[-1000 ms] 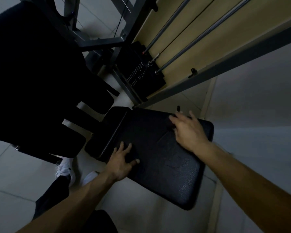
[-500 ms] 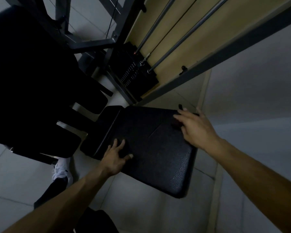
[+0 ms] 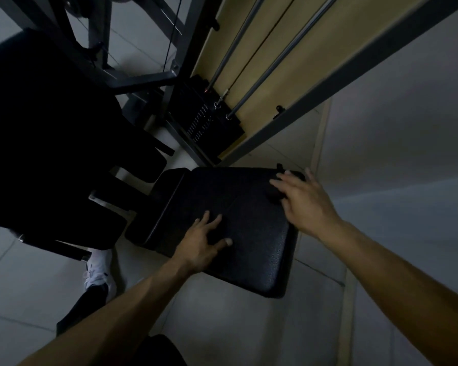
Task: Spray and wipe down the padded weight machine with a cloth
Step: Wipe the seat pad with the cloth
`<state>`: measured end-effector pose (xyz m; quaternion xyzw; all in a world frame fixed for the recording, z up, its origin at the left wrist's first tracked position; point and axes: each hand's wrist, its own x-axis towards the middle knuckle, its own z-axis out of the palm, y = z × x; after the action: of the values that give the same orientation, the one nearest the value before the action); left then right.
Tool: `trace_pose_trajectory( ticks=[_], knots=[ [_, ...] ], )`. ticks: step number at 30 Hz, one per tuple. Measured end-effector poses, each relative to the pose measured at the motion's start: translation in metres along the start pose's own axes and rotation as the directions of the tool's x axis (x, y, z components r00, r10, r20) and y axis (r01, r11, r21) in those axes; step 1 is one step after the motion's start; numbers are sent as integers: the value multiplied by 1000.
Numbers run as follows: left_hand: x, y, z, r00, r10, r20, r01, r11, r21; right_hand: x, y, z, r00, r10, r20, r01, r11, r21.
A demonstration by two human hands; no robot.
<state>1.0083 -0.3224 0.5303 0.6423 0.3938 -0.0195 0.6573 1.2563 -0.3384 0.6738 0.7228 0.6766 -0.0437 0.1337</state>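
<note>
The black padded seat (image 3: 249,249) of the weight machine lies below me in dim light. My left hand (image 3: 201,244) rests flat on its near left part, fingers spread. My right hand (image 3: 304,204) lies over the pad's far right corner with its fingers stretched out. A dark lump (image 3: 274,197) sits under those fingers; it is too dim to tell whether it is a cloth. No spray bottle is in view.
A large black back pad (image 3: 50,128) and roller pads fill the left. The weight stack (image 3: 206,117) with its steel guide rods (image 3: 275,62) stands behind the seat. A grey wall (image 3: 407,180) runs close on the right. My shoe (image 3: 98,270) is on the tiled floor.
My right hand has slid across the pad toward its far right corner. My left hand has stayed pressed on the near left part.
</note>
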Motion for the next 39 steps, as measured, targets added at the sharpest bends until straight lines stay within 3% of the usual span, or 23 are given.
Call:
trace_pose_trajectory(
  ticks=[2, 6, 9, 11, 14, 16, 19, 21, 22, 30, 33, 36, 39],
  knots=[
    [-1, 0, -1, 1000, -14, -9, 14, 1000, -14, -17, -14, 5, 999, -4, -40, 4, 1000, -4],
    [3, 10, 0, 997, -77, -18, 77, 997, 17, -114, -63, 23, 933, -359, -24, 360, 932, 44],
    [0, 28, 4, 997, -78, -17, 78, 997, 11, -144, -60, 28, 901, -431, -50, 434, 894, 110],
    [-5, 50, 9, 1000, -7, -9, 7, 1000, 7, -131, -41, 29, 944, -306, -124, 325, 926, 191],
    [-16, 86, 16, 993, 103, 49, -105, 994, 35, -84, -10, 30, 975, 112, -192, -16, 898, 440],
    [-24, 106, 22, 987, 133, 86, -139, 987, 75, -47, 2, 33, 916, 354, -191, -168, 768, 618],
    [-33, 118, 32, 982, 146, 123, -168, 966, 195, -6, -4, 31, 753, 648, -116, -238, 432, 870],
    [-37, 113, 35, 983, 147, 107, -168, 959, 228, -5, -16, 31, 645, 764, -32, -237, 240, 942],
    [-39, 109, 35, 985, 150, 90, -167, 958, 233, -12, -23, 32, 630, 776, -20, -226, 208, 952],
    [-40, 94, 38, 986, 164, -42, -158, 981, 113, -148, -98, 73, 765, 600, -234, -86, 455, 886],
    [-48, 109, 46, 989, 104, -105, -104, 995, 6, -183, -118, 83, 802, 554, -223, -59, 446, 893],
    [-58, 124, 47, 990, -47, -130, 26, 987, -158, -204, -122, 77, 864, 473, -172, -62, 440, 896],
    [-71, 137, 33, 983, -146, -114, 117, 966, -231, -206, -114, 39, 814, 568, -125, -74, 315, 946]
  ],
)
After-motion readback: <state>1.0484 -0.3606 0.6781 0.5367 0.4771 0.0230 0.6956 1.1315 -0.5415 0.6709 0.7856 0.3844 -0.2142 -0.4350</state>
